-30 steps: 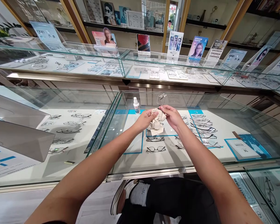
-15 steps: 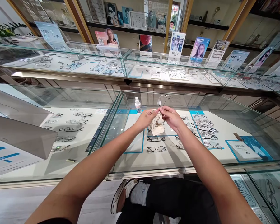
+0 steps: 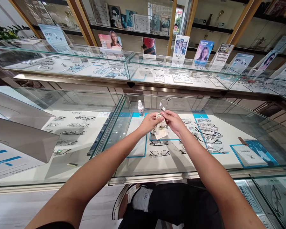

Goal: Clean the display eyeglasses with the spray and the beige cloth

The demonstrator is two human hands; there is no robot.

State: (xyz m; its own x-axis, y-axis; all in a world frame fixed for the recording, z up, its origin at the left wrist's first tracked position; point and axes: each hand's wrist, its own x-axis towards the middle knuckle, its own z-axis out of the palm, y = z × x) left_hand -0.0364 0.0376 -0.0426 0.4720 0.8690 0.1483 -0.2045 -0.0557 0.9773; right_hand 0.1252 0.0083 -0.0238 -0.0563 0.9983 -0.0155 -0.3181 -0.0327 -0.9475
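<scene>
Above the glass counter, my left hand (image 3: 150, 122) is closed on a cream patterned cloth (image 3: 160, 131), which hangs below the fingers. My right hand (image 3: 173, 120) meets it at the fingertips, pinching a pair of thin-framed glasses (image 3: 165, 103). Part of the frame sticks up beyond the fingers, with a small white tag on it; the rest is hidden by the hands and cloth. Just left of the glasses, a small white spray bottle (image 3: 140, 108) stands upright on the counter.
Under the counter glass lie rows of glasses (image 3: 159, 153) and a booklet (image 3: 250, 155). A large white paper bag (image 3: 19, 140) stands at the left. Behind runs another glass showcase (image 3: 138, 76) with upright advertising cards (image 3: 180, 49).
The glasses have turned slightly in my right hand and their raised part has shifted a little left. Both hands stay close together around the cloth.
</scene>
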